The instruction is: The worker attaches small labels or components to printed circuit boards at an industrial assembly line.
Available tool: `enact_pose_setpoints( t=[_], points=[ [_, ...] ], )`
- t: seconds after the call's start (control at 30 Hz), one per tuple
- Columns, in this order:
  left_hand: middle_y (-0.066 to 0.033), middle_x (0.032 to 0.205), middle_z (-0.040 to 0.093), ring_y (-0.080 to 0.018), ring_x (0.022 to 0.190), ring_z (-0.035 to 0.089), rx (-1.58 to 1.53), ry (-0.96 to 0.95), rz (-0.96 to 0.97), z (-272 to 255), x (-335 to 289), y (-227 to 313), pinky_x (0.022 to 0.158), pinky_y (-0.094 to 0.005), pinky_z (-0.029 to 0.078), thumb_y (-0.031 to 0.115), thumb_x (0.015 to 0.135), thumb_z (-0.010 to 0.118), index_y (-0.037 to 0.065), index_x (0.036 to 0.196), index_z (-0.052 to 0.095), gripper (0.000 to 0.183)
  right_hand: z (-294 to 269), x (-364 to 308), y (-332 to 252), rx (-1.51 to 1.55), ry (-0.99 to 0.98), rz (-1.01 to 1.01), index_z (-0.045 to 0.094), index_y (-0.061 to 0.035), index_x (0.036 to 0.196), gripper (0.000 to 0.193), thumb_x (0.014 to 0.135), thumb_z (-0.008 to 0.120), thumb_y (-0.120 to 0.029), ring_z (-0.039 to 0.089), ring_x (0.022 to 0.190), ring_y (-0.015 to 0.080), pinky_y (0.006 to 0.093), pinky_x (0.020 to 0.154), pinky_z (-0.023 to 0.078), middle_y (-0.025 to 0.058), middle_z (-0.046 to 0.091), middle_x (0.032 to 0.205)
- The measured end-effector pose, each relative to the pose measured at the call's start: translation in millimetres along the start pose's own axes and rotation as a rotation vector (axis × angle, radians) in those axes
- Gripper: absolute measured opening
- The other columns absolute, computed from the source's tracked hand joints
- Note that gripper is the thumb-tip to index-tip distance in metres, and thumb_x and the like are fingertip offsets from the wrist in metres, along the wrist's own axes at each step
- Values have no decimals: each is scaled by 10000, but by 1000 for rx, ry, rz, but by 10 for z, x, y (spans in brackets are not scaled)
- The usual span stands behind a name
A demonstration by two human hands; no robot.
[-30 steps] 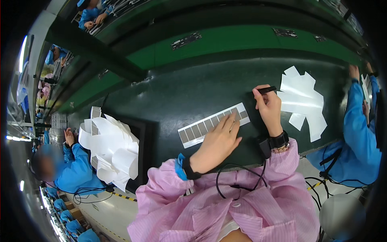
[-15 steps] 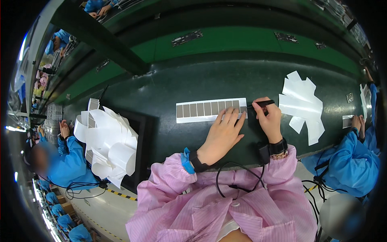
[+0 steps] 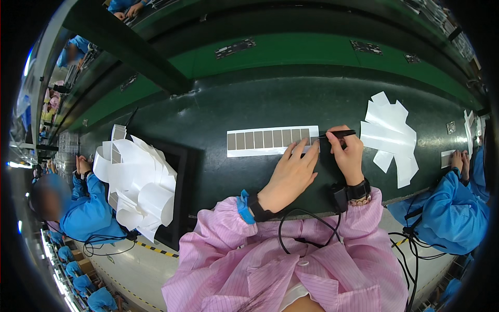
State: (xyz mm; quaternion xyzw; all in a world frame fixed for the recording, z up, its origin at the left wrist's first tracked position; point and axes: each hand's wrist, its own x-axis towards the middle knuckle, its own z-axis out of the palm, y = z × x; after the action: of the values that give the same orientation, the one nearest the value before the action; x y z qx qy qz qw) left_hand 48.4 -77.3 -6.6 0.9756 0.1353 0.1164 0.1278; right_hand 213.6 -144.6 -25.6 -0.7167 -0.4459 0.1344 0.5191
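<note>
A white backing strip [image 3: 244, 153] with a row of grey-brown rectangular stickers [image 3: 267, 139] lies flat on the dark green bench. My left hand [image 3: 292, 171] rests palm down with fingers stretched over the strip's right part, fingertips on the last stickers. To the right, my right hand [image 3: 346, 151] grips a slim black pen-shaped tool [image 3: 340, 134] between thumb and fingers. Its thin tip points left, at the strip's right end; whether it touches the sticker there I cannot tell.
Crumpled white sheets [image 3: 143, 182] pile up in a black tray [image 3: 182, 192] at left. More white backing sheets [image 3: 390, 130] lie to the right. A green conveyor [image 3: 291, 52] carrying dark circuit boards [image 3: 235, 48] runs behind. Co-workers in blue sit on both sides; a cable [image 3: 280, 229] hangs before me.
My left hand has slid slightly right along the strip, its fingertips now nearer the right end. The right hand and its tool have barely moved. The boards behind have shifted slightly left.
</note>
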Motion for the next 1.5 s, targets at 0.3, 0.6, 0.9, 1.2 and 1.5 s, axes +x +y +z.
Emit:
enact_pose_setpoints(
  t=[0.3, 0.6, 0.9, 1.2, 1.5],
  points=[
    [-117, 1338, 442, -303, 1252, 391, -6, 1, -9, 4, 2, 25, 1038, -406, 359, 241, 785, 686, -34, 1250, 518, 565, 31, 10, 31, -1, 29, -64, 611, 14, 877, 87, 892, 633, -69, 511, 497, 58, 212, 455, 379, 22, 557, 641],
    [-114, 1336, 434, -299, 1244, 395, -4, 11, -11, 5, 3, 21, 1033, -406, 358, 241, 783, 690, -28, 1239, 525, 555, 92, 26, 94, -8, 57, -57, 611, 4, 853, 77, 873, 649, -61, 530, 470, 82, 223, 444, 395, 47, 590, 661],
    [-100, 1335, 438, -291, 1232, 406, 14, 33, -22, -40, 27, 0, 999, -409, 382, 232, 781, 692, -7, 1220, 533, 524, 23, 71, 118, 385, 175, 155, 596, 4, 902, 99, 912, 621, -91, 494, 474, 52, 197, 428, 353, 8, 549, 655],
    [-112, 719, 660, -309, 700, 642, -281, -37, 80, -498, 1069, -557, 648, -402, 498, 295, 886, 580, 65, 874, 687, 254, -252, 24, 159, 440, 442, 184, 599, -19, 935, 117, 944, 593, -136, 390, 490, 21, 188, 437, 278, -33, 523, 675],
    [-125, 1186, 616, -289, 1048, 599, -58, 141, -114, 10, 2758, -1160, 867, -383, 479, 263, 832, 645, 70, 1135, 611, 361, -259, -30, 190, 469, 567, 141, 595, 3, 931, 98, 935, 595, -95, 533, 741, 55, 201, 648, 416, 10, 592, 818]
  ],
)
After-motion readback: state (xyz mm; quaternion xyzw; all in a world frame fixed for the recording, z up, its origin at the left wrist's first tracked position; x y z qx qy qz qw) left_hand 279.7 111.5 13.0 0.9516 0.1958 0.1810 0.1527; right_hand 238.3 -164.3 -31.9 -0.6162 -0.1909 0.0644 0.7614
